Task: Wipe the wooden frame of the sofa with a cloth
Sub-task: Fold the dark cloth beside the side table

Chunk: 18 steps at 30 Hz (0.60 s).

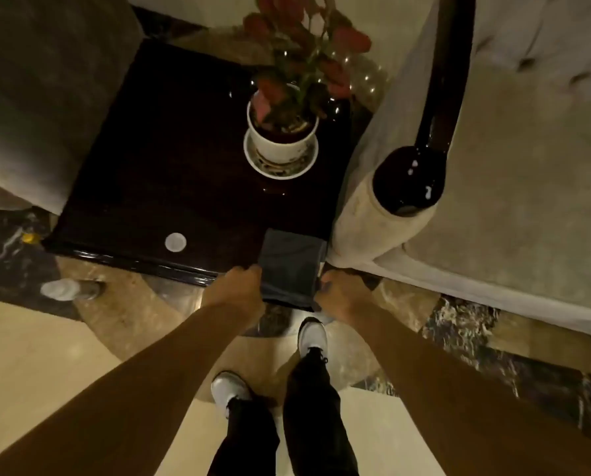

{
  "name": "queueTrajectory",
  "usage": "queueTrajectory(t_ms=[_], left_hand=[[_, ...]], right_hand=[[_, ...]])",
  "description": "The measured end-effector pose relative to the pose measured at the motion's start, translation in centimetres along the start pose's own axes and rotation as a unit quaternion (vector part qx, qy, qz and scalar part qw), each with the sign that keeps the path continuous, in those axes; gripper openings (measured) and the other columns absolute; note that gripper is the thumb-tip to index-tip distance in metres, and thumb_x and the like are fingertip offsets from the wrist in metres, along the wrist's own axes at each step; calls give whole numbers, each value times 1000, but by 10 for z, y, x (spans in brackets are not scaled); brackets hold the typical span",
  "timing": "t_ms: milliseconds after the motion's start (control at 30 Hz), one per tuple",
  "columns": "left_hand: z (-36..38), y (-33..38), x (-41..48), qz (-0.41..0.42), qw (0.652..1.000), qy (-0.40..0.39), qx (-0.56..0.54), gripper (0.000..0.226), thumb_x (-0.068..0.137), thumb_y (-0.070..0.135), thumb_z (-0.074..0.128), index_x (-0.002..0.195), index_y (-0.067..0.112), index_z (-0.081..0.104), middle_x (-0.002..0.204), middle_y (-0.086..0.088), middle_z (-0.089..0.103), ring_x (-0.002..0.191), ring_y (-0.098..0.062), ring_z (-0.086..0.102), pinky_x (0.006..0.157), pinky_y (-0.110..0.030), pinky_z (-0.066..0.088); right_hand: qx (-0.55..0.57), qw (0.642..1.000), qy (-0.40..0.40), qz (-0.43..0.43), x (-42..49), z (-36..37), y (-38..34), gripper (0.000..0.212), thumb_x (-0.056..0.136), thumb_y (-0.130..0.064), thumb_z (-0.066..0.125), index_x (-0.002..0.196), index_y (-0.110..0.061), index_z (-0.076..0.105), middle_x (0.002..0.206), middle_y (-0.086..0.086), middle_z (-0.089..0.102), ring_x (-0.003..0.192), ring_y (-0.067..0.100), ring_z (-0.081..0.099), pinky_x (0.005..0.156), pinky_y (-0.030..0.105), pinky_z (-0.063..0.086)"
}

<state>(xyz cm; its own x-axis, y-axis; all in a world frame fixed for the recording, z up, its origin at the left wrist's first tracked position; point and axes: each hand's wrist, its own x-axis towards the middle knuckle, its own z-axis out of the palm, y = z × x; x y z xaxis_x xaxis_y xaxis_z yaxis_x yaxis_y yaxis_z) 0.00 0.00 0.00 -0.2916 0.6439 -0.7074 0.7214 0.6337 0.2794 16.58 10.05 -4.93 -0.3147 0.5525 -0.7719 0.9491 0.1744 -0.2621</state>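
A folded dark grey cloth (pixel 289 266) hangs over the front right corner of a glossy dark side table (pixel 156 187). My left hand (pixel 235 290) grips its left edge and my right hand (pixel 338 293) grips its right edge, both at the cloth's near end. The sofa (pixel 514 201) stands to the right, beige and cushioned. Its dark polished wooden frame (pixel 435 97) runs along the armrest and ends in a rounded knob (pixel 407 180) just right of and beyond the cloth.
A potted red-leaved plant (pixel 282 132) on a saucer stands at the table's back right. A second grey upholstered seat (pixel 36 97) is at the left. My legs and white shoes (pixel 313 338) stand on the marble floor below the table.
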Motion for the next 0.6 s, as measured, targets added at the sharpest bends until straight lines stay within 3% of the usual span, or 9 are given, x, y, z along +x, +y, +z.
queueTrajectory(t_ms=[167, 333, 400, 500, 600], left_hand=[[28, 25, 65, -35, 993, 52, -97, 45, 92, 18, 50, 135, 10, 37, 132, -18, 44, 117, -39, 47, 99, -50, 45], [46, 33, 117, -146, 972, 83, -167, 67, 91, 37, 57, 144, 11, 24, 144, -20, 33, 129, -44, 34, 103, -55, 36], [52, 30, 127, -172, 967, 94, -161, 71, 87, 40, 62, 142, 11, 27, 142, -20, 36, 128, -43, 36, 102, -55, 37], [60, 20, 140, -186, 947, 79, -250, 46, 87, 32, 66, 122, 6, 50, 122, -21, 58, 113, -41, 55, 93, -48, 48], [51, 29, 139, -156, 903, 39, -398, 15, 89, 26, 66, 85, 12, 65, 87, -13, 68, 92, -38, 66, 69, -37, 54]], right_hand=[[154, 986, 63, 14, 53, 21, 0, 56, 91, -31, 62, 140, -8, 46, 134, 20, 57, 121, 38, 54, 99, 45, 49], [229, 956, 169, 66, 93, 39, -8, 67, 88, -28, 70, 142, -7, 37, 143, 22, 41, 123, 41, 50, 100, 44, 47], [259, 945, 170, 103, 101, 44, -8, 76, 85, -32, 75, 144, -8, 33, 147, 22, 37, 127, 42, 47, 103, 45, 45], [280, 943, 124, 128, 110, 44, -3, 70, 84, -35, 75, 139, -8, 42, 140, 17, 52, 125, 38, 53, 97, 39, 48], [352, 925, 114, 88, 100, 23, -3, 34, 87, -25, 72, 115, -9, 62, 120, 13, 66, 112, 34, 61, 84, 29, 47]])
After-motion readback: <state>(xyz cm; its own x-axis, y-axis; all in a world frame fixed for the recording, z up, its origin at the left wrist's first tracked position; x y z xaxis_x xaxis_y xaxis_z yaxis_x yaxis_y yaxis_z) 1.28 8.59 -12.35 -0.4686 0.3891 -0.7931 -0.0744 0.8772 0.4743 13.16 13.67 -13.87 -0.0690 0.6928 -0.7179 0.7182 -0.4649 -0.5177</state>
